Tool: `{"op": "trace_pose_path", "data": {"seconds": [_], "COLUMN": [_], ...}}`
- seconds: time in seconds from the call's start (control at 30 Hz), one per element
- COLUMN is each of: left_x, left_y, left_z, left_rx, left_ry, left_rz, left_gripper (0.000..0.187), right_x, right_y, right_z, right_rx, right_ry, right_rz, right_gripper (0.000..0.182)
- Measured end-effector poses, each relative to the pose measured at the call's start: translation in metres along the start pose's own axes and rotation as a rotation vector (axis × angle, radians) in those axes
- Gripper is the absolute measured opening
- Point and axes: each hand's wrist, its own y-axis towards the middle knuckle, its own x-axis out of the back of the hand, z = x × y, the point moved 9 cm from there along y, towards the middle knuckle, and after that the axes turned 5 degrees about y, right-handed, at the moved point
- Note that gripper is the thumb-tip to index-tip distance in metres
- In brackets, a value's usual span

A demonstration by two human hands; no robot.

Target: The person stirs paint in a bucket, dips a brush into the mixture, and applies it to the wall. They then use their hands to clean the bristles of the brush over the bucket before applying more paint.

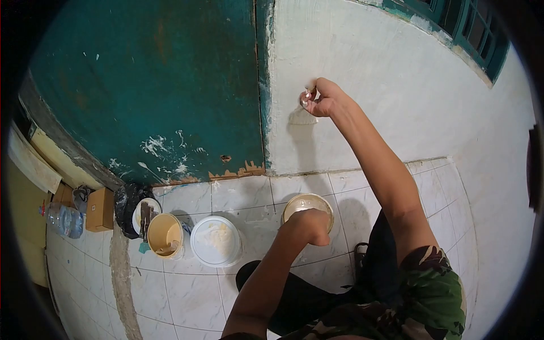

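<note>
Head view looked down on a person crouched by a white wall point(396, 85) beside a teal door point(153, 85). Right hand point(322, 97) was raised against the wall, fingers curled shut around a small tool point(306, 100), probably a scraper or putty knife, blade end pressed to the plaster; exact tool type could not be told. A fresh whiter patch point(302, 118) sat on the wall just under that hand. Left hand point(310, 225) was down low, closed in a fist over the near rim of a small round tub point(306, 203) of pale putty standing on the tiled floor point(192, 294) near the wall base; whether it gripped the rim or just rested on it could not be told. The two hands were well apart, one high, one low. Left of the tub, a white lid or pail point(215, 241) with pale smears stood on the tiles, then a cream bucket point(165, 235) just beside it, then a smaller white container point(146, 212) with dark tools in it, touching a black plastic bag point(126, 204). Further left were a cardboard box point(101, 208) and a clear water bottle point(62, 220). Door bottom showed white paint splashes and chipped edge. Camouflage shorts point(430, 289) showed at lower right.
</note>
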Motion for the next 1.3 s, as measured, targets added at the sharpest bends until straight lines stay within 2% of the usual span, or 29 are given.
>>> {"op": "trace_pose_path", "data": {"seconds": [0.3, 0.37, 0.43, 0.47, 0.63, 0.7, 0.73, 0.83, 0.87, 0.93, 1.13, 1.2, 1.23, 1.3], "left_x": [-0.002, 0.001, 0.002, 0.002, 0.001, 0.000, -0.001, -0.003, -0.002, -0.003, -0.002, -0.002, -0.002, -0.001], "left_y": [0.005, 0.001, 0.000, 0.000, 0.000, 0.000, 0.002, 0.003, 0.002, 0.002, 0.001, -0.002, -0.003, -0.004], "left_z": [0.005, 0.003, 0.003, 0.004, 0.003, 0.002, 0.002, 0.003, 0.003, 0.002, 0.000, -0.001, 0.000, -0.002], "left_rx": [0.033, 0.033, 0.042, 0.053, 0.064, 0.060, 0.052, 0.043, 0.041, 0.047, 0.044, 0.051, 0.054, 0.055], "left_ry": [-0.004, -0.010, -0.010, -0.010, 0.001, 0.006, 0.019, 0.021, 0.009, 0.009, 0.024, 0.019, 0.014, 0.010], "left_rz": [-0.004, 0.007, 0.012, 0.018, 0.031, 0.021, 0.017, 0.000, -0.013, -0.016, -0.032, -0.022, -0.015, -0.012], "left_gripper": [0.034, 0.034, 0.034, 0.034, 0.035, 0.035, 0.034, 0.034, 0.034, 0.033, 0.034, 0.034, 0.034, 0.034], "right_x": [-0.056, -0.066, -0.077, -0.082, -0.109, -0.118, -0.124, -0.135, -0.140, -0.145, -0.132, -0.122, -0.117, -0.101], "right_y": [-0.062, -0.076, -0.090, -0.098, -0.135, -0.150, -0.162, -0.189, -0.202, -0.210, -0.224, -0.216, -0.221, -0.238], "right_z": [0.029, 0.036, 0.043, 0.046, 0.064, 0.074, 0.079, 0.087, 0.085, 0.089, 0.090, 0.095, 0.091, 0.082], "right_rx": [0.094, 0.096, 0.125, 0.119, 0.160, 0.228, 0.332, 0.351, 0.353, 0.369, 0.397, 0.344, 0.344, 0.530], "right_ry": [-0.051, -0.051, -0.077, -0.085, -0.117, -0.124, -0.185, -0.119, -0.111, -0.096, -0.071, -0.129, -0.129, -0.370], "right_rz": [0.220, 0.234, 0.257, 0.271, 0.396, 0.404, 0.469, 0.394, 0.486, 0.489, 0.546, 0.719, 0.720, 0.736], "right_gripper": [0.012, 0.013, 0.026, 0.026, 0.022, 0.020, 0.018, 0.019, 0.019, 0.019, 0.019, 0.014, 0.014, 0.019]}}
